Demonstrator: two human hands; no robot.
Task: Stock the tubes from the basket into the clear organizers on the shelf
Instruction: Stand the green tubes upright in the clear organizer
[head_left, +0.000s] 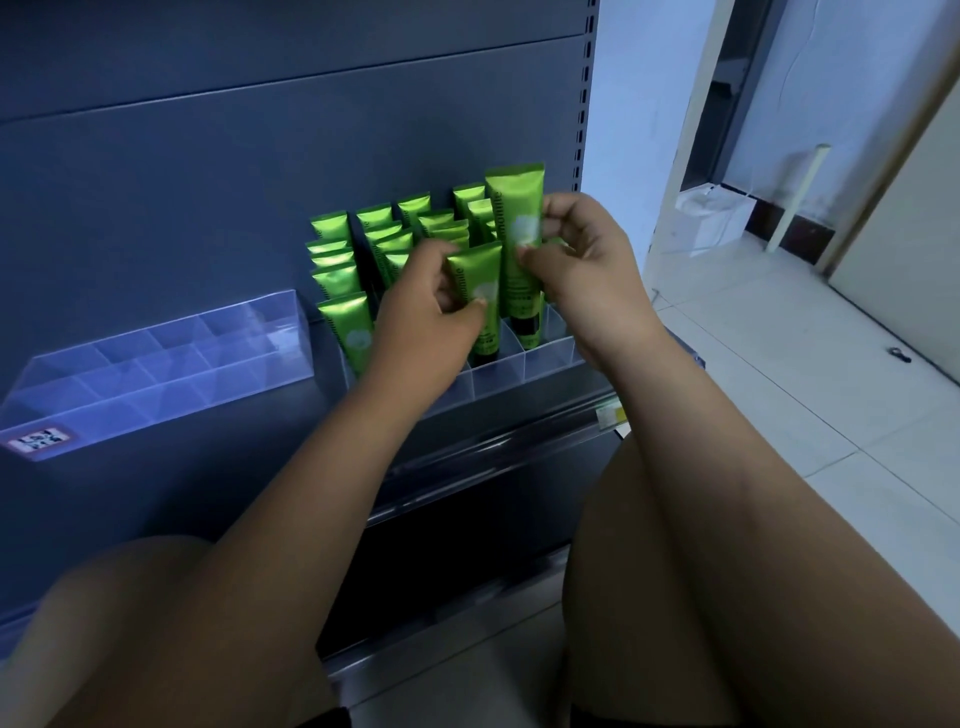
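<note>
Your bare knees (675, 597) frame the view. Beyond them, your left hand (426, 312) pinches a glossy green plastic tube (475, 280) and your right hand (587, 270) pinches a second green tube (514, 218), held higher. Both go cap-down into near cells of the clear plastic organizer (498, 371). They are likely light, soft and slick, so grip mid-body, gently.

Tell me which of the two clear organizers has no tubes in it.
The left organizer, with the sticker on its front edge: its compartments show empty, while the right organizer holds green tubes.
</note>
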